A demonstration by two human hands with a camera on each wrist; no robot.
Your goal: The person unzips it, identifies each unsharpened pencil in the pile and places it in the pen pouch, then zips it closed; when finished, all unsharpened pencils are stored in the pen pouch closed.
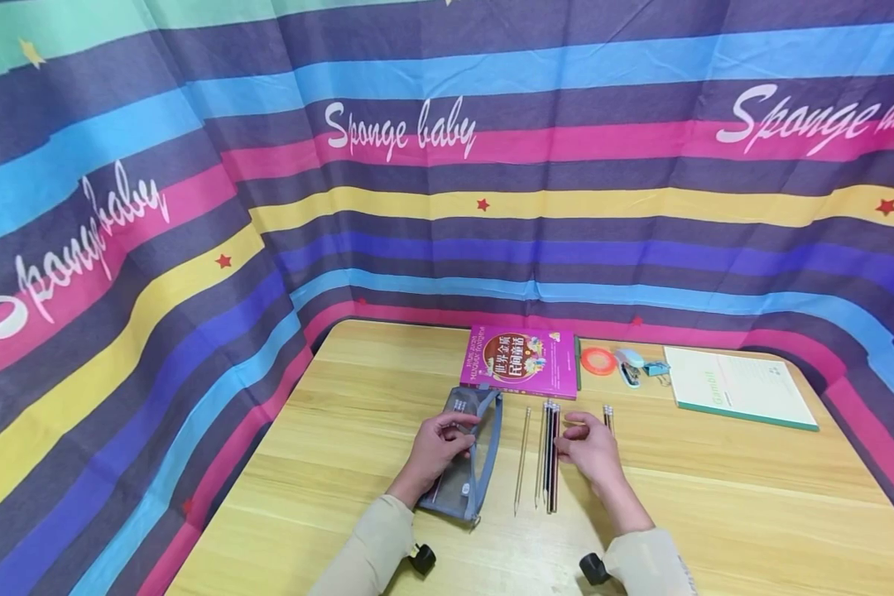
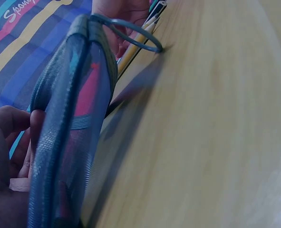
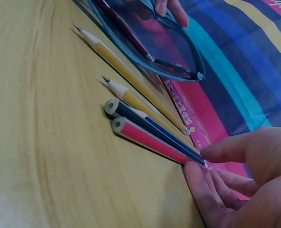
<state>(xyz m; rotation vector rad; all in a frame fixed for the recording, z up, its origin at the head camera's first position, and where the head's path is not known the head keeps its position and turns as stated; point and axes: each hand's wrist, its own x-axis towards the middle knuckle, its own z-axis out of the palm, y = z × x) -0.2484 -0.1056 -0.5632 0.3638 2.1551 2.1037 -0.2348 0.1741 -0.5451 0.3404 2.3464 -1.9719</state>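
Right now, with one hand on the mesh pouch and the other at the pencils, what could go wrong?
1. The right hand touches only the ends of the grouped pencils; they could roll or scatter across the table.
2. The left hand holds the mesh pouch by one edge; it may flop and narrow its opening.
3. One pencil lies apart and may be missed.

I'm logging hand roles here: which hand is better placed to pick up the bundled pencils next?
Probably the right hand: its fingertips already touch the bundled pencils. The left hand is occupied gripping the mesh pencil case.
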